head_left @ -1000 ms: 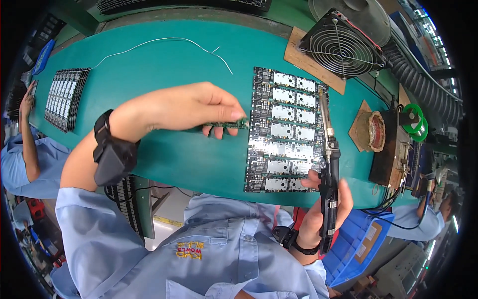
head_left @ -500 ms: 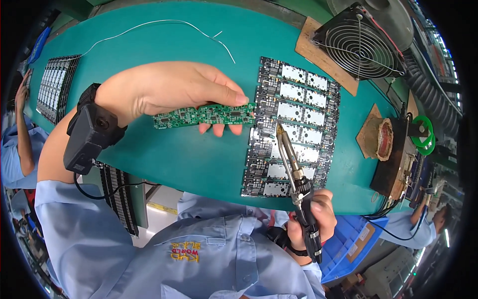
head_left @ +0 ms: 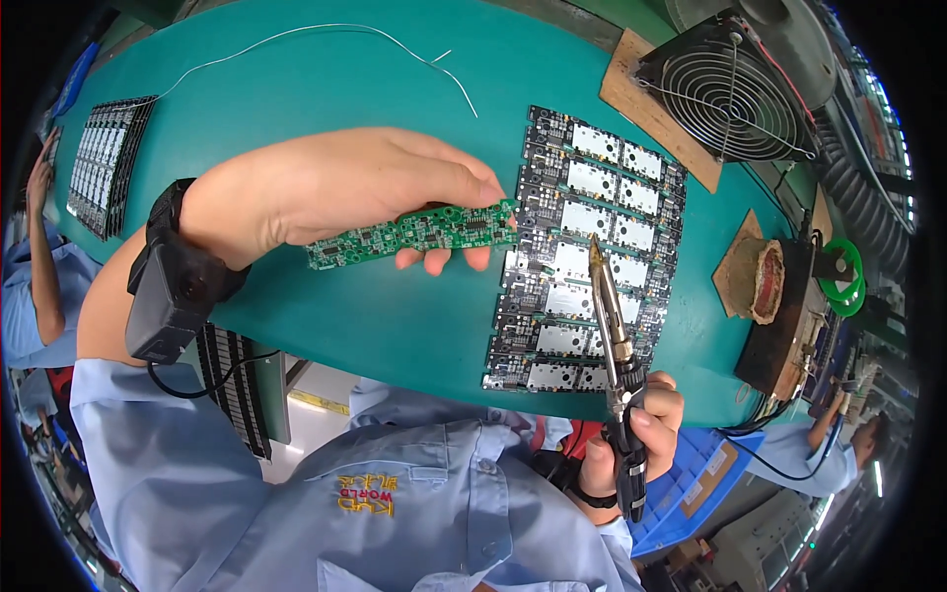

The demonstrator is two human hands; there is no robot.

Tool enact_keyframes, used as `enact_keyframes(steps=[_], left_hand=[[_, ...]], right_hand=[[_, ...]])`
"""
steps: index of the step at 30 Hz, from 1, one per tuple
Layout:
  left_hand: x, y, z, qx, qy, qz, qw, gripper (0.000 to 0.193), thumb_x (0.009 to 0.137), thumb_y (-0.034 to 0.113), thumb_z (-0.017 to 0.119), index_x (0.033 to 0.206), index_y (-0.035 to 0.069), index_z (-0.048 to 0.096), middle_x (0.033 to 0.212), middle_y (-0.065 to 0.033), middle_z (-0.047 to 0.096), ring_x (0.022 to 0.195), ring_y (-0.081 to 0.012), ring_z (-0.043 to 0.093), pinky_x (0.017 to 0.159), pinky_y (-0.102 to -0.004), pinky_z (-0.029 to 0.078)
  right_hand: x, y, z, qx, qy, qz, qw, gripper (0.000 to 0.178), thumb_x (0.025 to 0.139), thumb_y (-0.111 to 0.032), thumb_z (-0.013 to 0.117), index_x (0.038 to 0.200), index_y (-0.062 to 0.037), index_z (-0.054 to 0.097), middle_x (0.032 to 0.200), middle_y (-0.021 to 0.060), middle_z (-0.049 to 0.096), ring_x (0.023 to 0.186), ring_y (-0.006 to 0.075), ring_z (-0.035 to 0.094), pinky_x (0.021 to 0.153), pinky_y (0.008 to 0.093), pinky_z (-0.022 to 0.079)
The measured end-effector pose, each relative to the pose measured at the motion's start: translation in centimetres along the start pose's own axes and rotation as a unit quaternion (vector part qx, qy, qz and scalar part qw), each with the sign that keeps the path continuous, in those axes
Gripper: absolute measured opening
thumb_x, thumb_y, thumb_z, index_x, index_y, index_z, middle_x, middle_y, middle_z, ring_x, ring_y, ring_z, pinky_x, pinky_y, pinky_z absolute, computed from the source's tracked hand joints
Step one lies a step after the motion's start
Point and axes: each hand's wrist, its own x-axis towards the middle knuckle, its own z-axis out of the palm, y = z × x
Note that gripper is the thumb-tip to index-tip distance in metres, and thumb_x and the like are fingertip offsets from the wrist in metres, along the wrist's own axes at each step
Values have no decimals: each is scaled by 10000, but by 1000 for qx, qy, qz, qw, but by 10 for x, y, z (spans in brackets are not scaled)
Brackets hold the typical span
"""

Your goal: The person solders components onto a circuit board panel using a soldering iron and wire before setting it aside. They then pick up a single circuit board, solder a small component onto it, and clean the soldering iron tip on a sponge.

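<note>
Between the thumb and fingers of my left hand is a narrow green circuit board covered in small chips. Its right end meets the left edge of a panel of black circuit boards with silver metal plates, lying on the table. My right hand is wrapped round the black handle of a soldering iron with a feed tube. The iron's tip points up and left, over the metal plates in the middle of the panel; whether it touches them I cannot tell.
On the green table lies a loose solder wire. A stack of similar panels is far left. At the right are a black fan, a tip-cleaning sponge and a green solder reel. A blue bin sits below.
The iron's tip has moved right, away from the panel's left part onto the metal plates. My left hand and the green board have shifted only slightly, along with the view.
</note>
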Motion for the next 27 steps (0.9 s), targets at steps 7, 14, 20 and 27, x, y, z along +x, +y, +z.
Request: enact_keyframes(steps=[7,14,20,27], left_hand=[[-3,-3,1,58,16,33,998,274,946,272,481,1075,45,566,852,-24,599,647,-65,503,591,-192,393],[1,-11,2,110,26,99,989,268,891,213,559,1078,24,530,878,-1,602,633,-53,495,547,-198,381],[1,-11,4,79,5,60,995,207,893,117,538,1089,52,542,869,-7,604,579,-40,481,503,-181,364],[2,-12,3,122,-24,33,992,244,864,171,525,1046,9,544,886,-17,619,616,-67,507,555,-217,394]], right_hand=[[-3,-2,1,-17,23,17,999,420,692,-279,773,1030,-122,579,788,49,497,682,212,468,665,374,387],[-4,-3,-2,-24,37,20,999,443,680,-299,780,1031,-120,578,787,46,495,683,213,468,659,376,384],[2,-6,-5,-23,-13,1,1000,377,625,-280,810,918,-125,631,764,29,507,650,195,470,668,370,375],[7,-9,-1,-61,-96,-17,993,347,701,-308,740,939,-111,581,712,39,472,645,202,421,701,395,336]])
